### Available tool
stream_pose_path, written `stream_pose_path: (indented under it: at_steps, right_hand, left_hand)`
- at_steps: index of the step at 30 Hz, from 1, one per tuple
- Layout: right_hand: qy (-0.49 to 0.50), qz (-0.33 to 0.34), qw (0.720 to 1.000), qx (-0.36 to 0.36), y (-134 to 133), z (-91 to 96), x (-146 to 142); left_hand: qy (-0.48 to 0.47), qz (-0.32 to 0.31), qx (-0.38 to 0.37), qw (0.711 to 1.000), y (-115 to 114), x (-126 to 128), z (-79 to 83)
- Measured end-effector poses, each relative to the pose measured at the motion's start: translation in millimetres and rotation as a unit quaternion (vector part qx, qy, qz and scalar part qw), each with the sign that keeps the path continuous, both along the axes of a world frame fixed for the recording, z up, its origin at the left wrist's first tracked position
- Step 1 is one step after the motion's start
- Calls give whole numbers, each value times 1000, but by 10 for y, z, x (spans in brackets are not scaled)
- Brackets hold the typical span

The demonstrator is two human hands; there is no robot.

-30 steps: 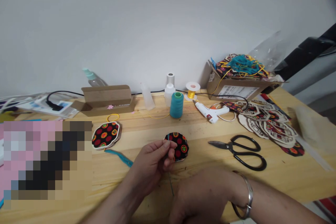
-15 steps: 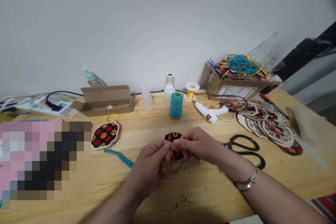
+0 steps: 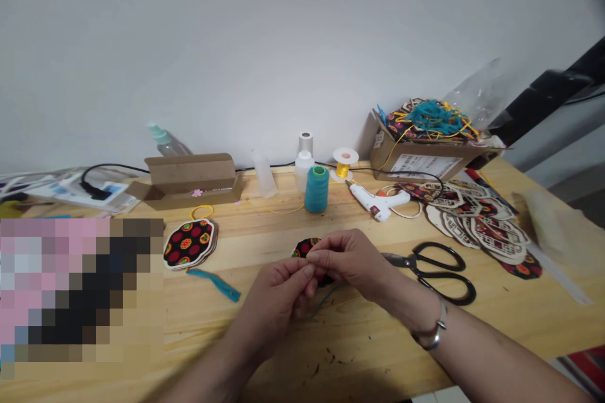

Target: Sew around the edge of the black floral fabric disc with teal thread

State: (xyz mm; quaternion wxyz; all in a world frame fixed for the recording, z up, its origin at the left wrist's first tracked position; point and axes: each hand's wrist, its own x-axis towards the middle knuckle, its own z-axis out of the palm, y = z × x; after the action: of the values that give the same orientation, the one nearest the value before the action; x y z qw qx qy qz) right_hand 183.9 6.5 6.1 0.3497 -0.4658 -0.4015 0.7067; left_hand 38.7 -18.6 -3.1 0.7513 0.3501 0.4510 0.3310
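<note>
- Two grips meet near the front edge of the bench [image 3: 520, 321].
- Left grip [image 3: 278, 296] and right grip [image 3: 350, 261] both pinch the patterned disc [image 3: 302, 247].
- Scissors [image 3: 439, 271] lie just right of them.

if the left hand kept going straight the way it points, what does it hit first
The left hand points away and rightward, fingertips against the right hand at the patterned fabric piece, so those come first. Beyond them probably the teal thread spool, though depth is unclear.

Both forearms reach in from below. The left hand [image 3: 278, 299] and right hand [image 3: 352, 258] meet fingertip to fingertip, thumbs and forefingers pinched closed.
</note>
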Motion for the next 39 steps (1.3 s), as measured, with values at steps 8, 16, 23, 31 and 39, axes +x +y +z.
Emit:
stream_pose_path:
  at_steps: [8, 16, 23, 31, 39]
  right_hand:
    - [-25, -16, 1000, 10, -9, 29, -13]
    - [-211, 16, 967, 145, 37, 32, 66]
    - [-605, 81, 723, 323, -54, 379, 452]
    - [-692, 83, 648, 307, -536, 19, 1314]
    - [-670, 77, 695, 248, -654, -150, 1504]
  left_hand:
    - [-36, 34, -43, 998, 13, -6, 7]
    - [-2, 55, -41, 998, 39, -9, -2]
    - [-2, 83, -53, 995, 53, -25, 8]
    - [-2, 94, -47, 994, 49, -11, -14]
    - [1, 106, -47, 993, 39, -26, 27]
